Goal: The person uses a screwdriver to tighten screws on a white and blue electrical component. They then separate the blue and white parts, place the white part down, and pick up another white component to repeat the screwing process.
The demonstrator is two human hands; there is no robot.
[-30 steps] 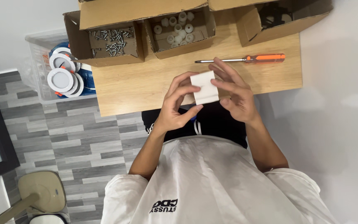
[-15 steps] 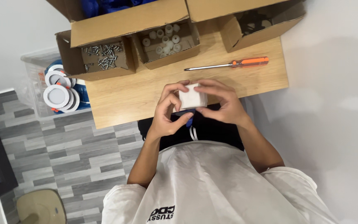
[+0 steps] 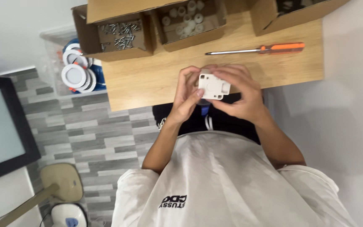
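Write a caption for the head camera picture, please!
Both hands, left hand and right hand, hold a white square part over a wooden table.

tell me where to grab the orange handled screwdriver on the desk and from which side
Grip the screwdriver by its orange handle, the thicker end, which points toward the desk's edge by the white wall. It lies flat with bare wood around it, so coming down from above with fingers across the handle looks easiest. Both hands, the left hand and right hand, hold a white square part.
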